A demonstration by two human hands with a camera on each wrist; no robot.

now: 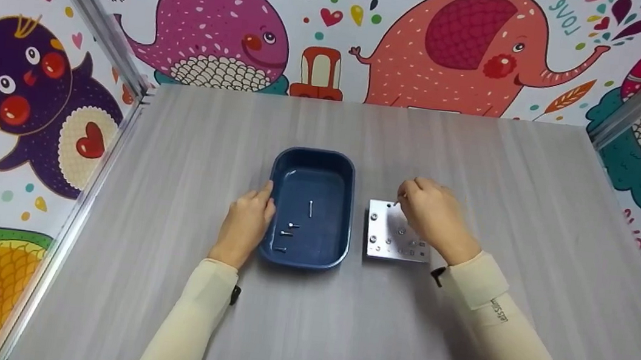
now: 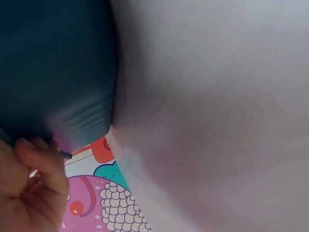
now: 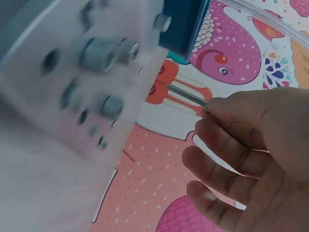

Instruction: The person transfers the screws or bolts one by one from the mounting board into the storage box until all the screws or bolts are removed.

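A slim metal pin [image 3: 186,95] is pinched by the right hand [image 1: 433,212] just off the bolt-studded plate [image 1: 382,227] beneath it, best kept square to the metal, while the blue tray [image 1: 320,186] is gripped by the left hand [image 1: 245,220], well apart.

Your left forearm [image 1: 184,322] rises from the bottom edge, left of centre, leaning rightward, and ends in your left hand [image 1: 245,217] near the middle of the frame, index finger pointing up the picture; the left wrist view shows bent fingers. Your right forearm [image 1: 519,351] slants in from the lower right, and your right hand [image 1: 432,215] sits right of centre. In the right wrist view your thumb [image 3: 234,108] pinches, the lower three fingers curving loosely.
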